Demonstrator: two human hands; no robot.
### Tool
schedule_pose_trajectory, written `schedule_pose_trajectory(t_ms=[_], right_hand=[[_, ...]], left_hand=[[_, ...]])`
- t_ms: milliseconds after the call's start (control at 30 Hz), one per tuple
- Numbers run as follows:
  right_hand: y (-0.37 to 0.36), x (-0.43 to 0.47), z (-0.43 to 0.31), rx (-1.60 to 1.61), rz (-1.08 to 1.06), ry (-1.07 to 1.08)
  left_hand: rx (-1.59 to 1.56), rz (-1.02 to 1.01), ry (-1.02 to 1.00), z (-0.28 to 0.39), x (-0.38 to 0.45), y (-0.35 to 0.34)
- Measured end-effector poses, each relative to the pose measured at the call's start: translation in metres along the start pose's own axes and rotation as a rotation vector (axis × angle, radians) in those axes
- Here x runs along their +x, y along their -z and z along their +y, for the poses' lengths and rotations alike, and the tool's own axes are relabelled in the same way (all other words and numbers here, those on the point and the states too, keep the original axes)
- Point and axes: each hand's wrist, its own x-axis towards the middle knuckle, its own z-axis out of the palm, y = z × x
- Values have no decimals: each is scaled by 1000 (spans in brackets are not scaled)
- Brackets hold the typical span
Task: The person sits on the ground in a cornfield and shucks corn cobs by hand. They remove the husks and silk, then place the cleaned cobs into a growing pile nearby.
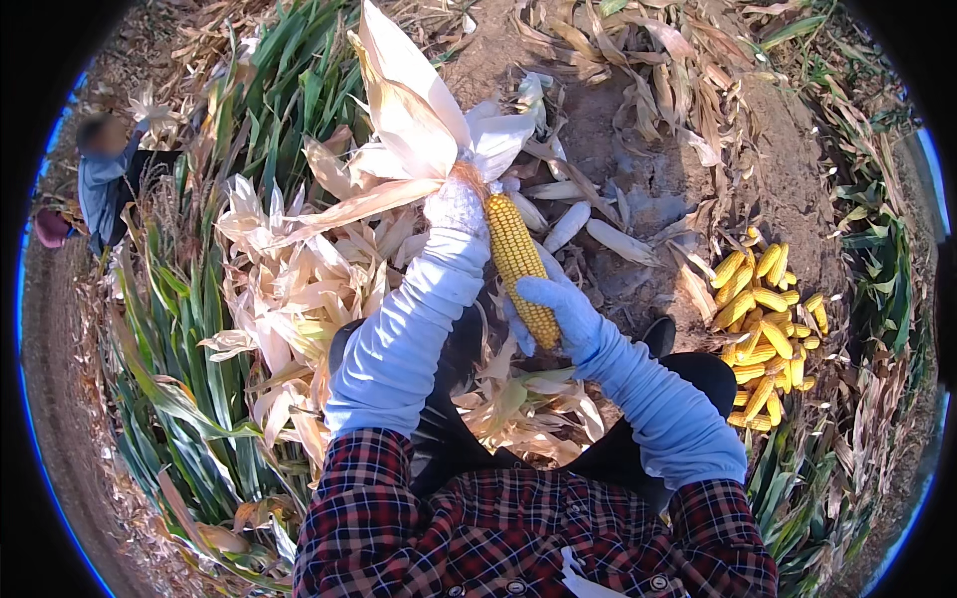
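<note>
A bare yellow ear of corn (pixel 517 258) slants between my two gloved hands, its kernels in plain view. My left hand (pixel 457 202), in a white glove, is closed round the base of the ear, where pale dry husk leaves (pixel 419 112) and brown silk fan out. My right hand (pixel 557 306), also gloved, grips the free end of the ear, thumb on top and fingertips showing below. Blue-white sleeves cover both forearms.
Loose husks (pixel 329 276) are heaped at the left, beside green corn stalks (pixel 217 359). Husked ears (pixel 770 336) form a pile on the right. Unhusked ears (pixel 617 241) lie on the soil ahead. Another person (pixel 105 176) is at the far left.
</note>
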Motion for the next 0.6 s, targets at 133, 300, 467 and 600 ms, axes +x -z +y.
schedule_pose_trajectory(t_ms=[133,300,467,600], right_hand=[[1,-9,-11,6,-81,-50],[20,-25,-17,-117,-142,-116],[43,-40,-9,-231,82,-230],[80,-52,15,-65,327,-293]], left_hand=[[-14,-182,140,31,-23,-14],[-37,-179,53,46,-16,-14],[-261,126,-344,116,56,59],[-299,213,-202,117,71,92]])
